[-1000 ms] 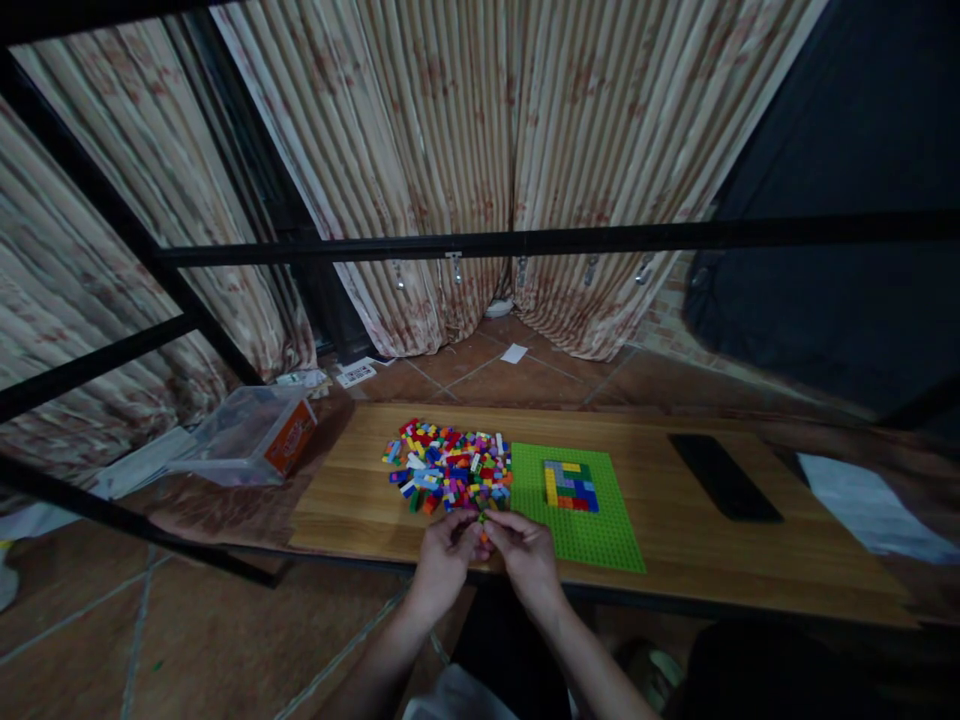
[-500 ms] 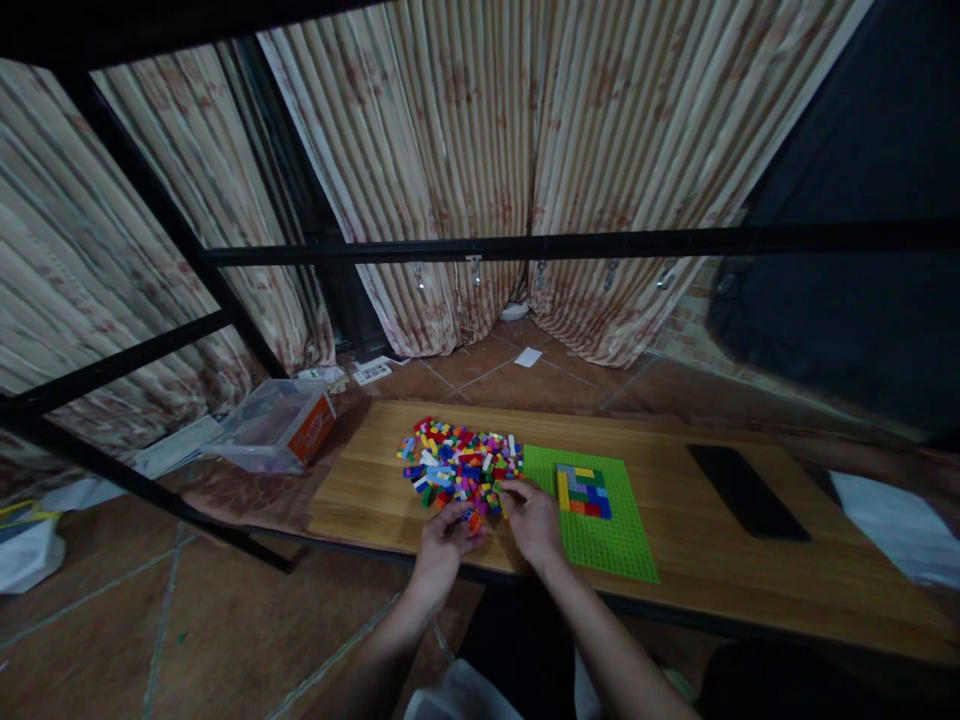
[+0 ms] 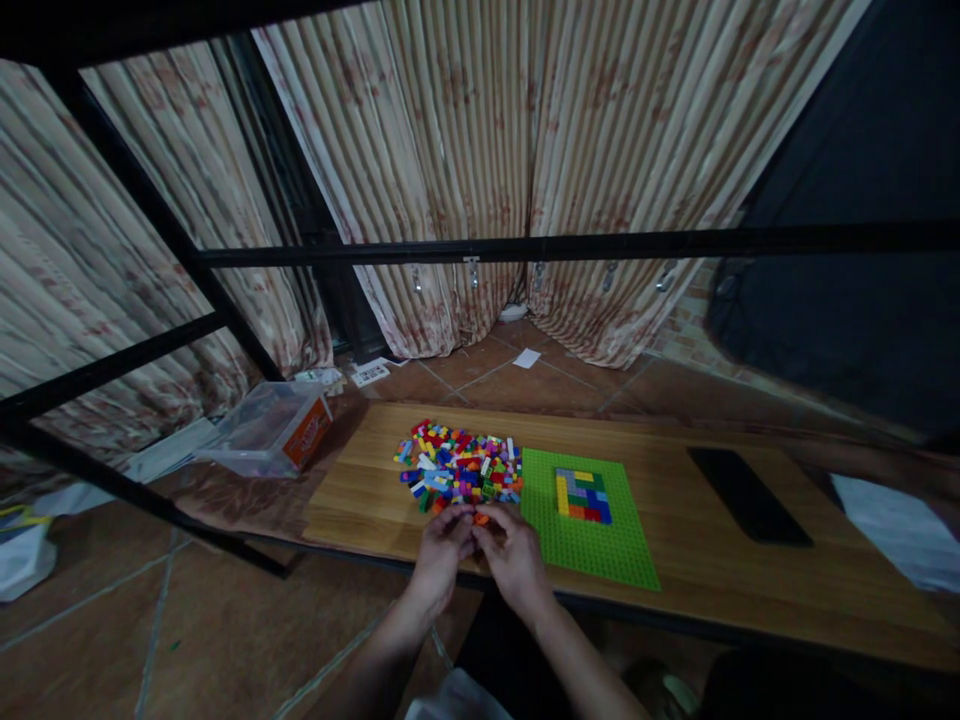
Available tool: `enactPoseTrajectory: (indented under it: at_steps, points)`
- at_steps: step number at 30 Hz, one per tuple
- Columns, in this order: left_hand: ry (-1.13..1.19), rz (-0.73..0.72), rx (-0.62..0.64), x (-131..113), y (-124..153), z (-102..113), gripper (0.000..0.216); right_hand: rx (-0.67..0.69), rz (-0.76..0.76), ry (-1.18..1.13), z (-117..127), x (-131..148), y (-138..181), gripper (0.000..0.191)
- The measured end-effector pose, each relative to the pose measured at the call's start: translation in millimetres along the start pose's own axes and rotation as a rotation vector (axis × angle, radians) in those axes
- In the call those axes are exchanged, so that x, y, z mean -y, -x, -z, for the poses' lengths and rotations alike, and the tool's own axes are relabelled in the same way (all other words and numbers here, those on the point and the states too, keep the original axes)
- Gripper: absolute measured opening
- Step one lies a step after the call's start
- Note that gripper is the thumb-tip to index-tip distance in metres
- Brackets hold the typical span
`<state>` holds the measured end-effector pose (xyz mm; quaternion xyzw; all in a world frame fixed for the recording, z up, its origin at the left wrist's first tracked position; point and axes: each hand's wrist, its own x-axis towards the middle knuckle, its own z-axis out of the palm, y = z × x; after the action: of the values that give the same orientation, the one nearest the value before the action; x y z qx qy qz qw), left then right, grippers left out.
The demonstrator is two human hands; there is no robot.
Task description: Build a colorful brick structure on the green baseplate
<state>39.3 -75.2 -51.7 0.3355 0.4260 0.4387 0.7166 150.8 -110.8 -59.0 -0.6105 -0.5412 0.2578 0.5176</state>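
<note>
My left hand point(image 3: 442, 548) and my right hand point(image 3: 516, 556) meet at the table's front edge, just before the loose pile. Between their fingertips shows a small orange toy brick point(image 3: 481, 519); fingers cover most of it. The left fingers are closed around what they hold, and the right thumb and fingers pinch at the orange brick. A heap of mixed coloured bricks point(image 3: 461, 462) lies right beyond the hands. To the right, a green baseplate point(image 3: 622, 555) carries a block point(image 3: 583, 495) of yellow, grey, green, blue, red and orange bricks, with a gap in its upper right.
A black flat slab point(image 3: 750, 495) and white paper point(image 3: 885, 520) lie on the wooden table point(image 3: 352, 480) at right. A clear plastic box point(image 3: 274, 430) with an orange label stands at left. Black metal bars point(image 3: 450, 250) cross ahead of the curtains point(image 3: 450, 130). A blurred arm-like shape shows at the right edge.
My right hand has moved from the edge of the brick pile leftward and toward me, and now meets my left hand at the orange brick. The built block looks the same.
</note>
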Motion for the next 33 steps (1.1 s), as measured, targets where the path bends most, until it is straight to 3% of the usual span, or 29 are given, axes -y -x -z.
enactPoseTrajectory:
  at_steps: [4,10,16,21,25,33]
  points:
    - [-0.121,-0.06,0.005,-1.1,-7.8,3.3,0.041,-0.056,0.008,-0.031,8.5,-1.3,1.2,0.026]
    - [-0.612,-0.333,-0.042,-0.2,-35.9,20.8,0.028,-0.136,-0.096,-0.079,33.8,-18.1,7.7,0.033]
    - [-1.018,-0.573,-0.06,-10.0,-51.4,13.5,0.03,-0.205,-0.168,-0.015,50.0,-31.9,16.4,0.032]
    - [-1.311,-0.606,-0.049,-27.6,-62.6,-0.6,0.035,-0.159,-0.124,0.129,48.9,-29.1,14.6,0.028]
    - [-1.586,-0.531,0.018,-37.5,-73.6,-8.6,0.039,-0.117,-0.073,0.242,35.0,-25.3,1.9,0.026]
    - [-1.69,-0.504,0.067,-46.0,-81.5,-11.3,0.026,-0.063,0.005,0.355,19.6,-21.4,-10.1,0.025]
